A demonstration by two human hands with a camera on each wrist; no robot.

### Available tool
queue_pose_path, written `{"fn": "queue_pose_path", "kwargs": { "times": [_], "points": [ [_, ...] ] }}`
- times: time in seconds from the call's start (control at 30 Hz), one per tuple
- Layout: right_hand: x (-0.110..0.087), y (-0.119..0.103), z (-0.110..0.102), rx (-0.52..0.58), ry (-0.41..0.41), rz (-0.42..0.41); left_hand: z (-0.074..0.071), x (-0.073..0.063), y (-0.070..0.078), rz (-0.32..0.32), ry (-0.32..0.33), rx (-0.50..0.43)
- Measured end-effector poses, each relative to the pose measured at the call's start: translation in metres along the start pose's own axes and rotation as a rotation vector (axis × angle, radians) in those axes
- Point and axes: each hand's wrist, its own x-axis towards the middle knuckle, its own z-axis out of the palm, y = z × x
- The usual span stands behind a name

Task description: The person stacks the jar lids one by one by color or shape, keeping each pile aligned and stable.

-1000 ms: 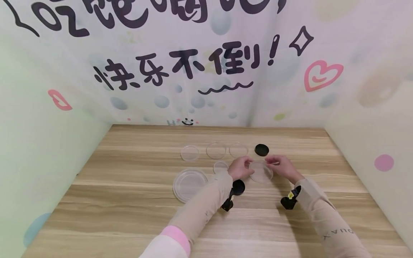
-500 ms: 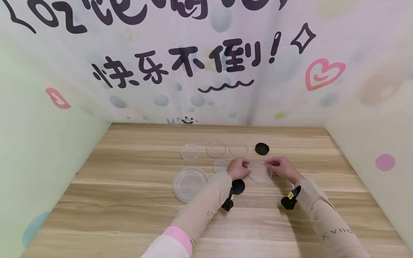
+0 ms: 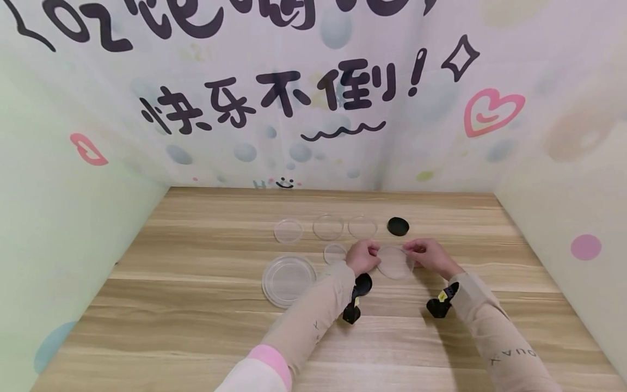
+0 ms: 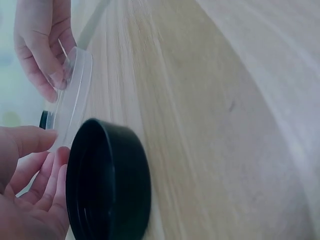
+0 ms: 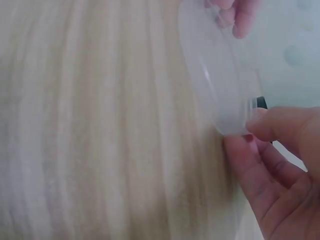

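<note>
White cloth [image 3: 253,377] before pink band [image 3: 274,363], beige left sleeve [image 3: 309,321] beyond; beige right sleeve [image 3: 499,332], dark lettering [image 3: 520,351]; black yellow-tagged wrist cameras [image 3: 438,308].

The backdrop [image 3: 274,114] reads “快乐不倒!”; lettering [image 3: 518,353] on the right sleeve [image 3: 502,329] blurs.

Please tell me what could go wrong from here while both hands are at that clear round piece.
The clear round piece could slip or tilt, since the right hand seems to pinch only its edge with the fingertips. The left hand might also knock the near black cap, which sits close beside it in the left wrist view. The small clear disc, just left of that hand, could be nudged too.
</note>
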Motion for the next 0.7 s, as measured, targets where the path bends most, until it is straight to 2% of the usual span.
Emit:
{"fn": "queue_pose_path", "kwargs": {
  "times": [0.03, 0.1, 0.13, 0.17, 0.2, 0.3, 0.37, 0.4, 0.53, 0.7],
  "points": [
    [0.000, -0.001, -0.001, -0.004, -0.001, 0.001, 0.007, 0.005, -0.008, 0.013, 0.008, -0.006],
    [-0.001, -0.001, -0.002, -0.005, 0.002, 0.001, 0.015, 0.016, -0.022, 0.005, -0.027, -0.069],
    [-0.001, -0.002, -0.002, -0.009, 0.003, -0.002, 0.009, 0.012, -0.015, -0.018, -0.042, -0.081],
    [-0.001, -0.002, -0.003, -0.008, 0.007, -0.002, 0.005, 0.008, -0.011, -0.013, -0.041, -0.095],
    [-0.001, -0.002, -0.004, -0.004, 0.013, 0.001, -0.005, 0.001, 0.001, -0.033, -0.056, -0.115],
    [-0.001, -0.004, -0.006, -0.001, 0.024, 0.000, -0.028, -0.021, 0.029, -0.046, -0.040, -0.151],
    [-0.002, -0.006, -0.008, -0.003, 0.030, 0.003, -0.038, -0.031, 0.041, -0.041, -0.023, -0.176],
    [-0.003, -0.007, -0.008, 0.000, 0.031, 0.004, -0.046, -0.037, 0.051, -0.074, -0.030, -0.182],
    [-0.004, -0.013, -0.010, 0.002, 0.036, -0.008, -0.054, -0.042, 0.061, -0.079, 0.003, -0.179],
    [-0.004, -0.020, -0.011, 0.007, 0.047, -0.013, -0.061, -0.041, 0.063, -0.053, 0.019, -0.173]
  ]
}}
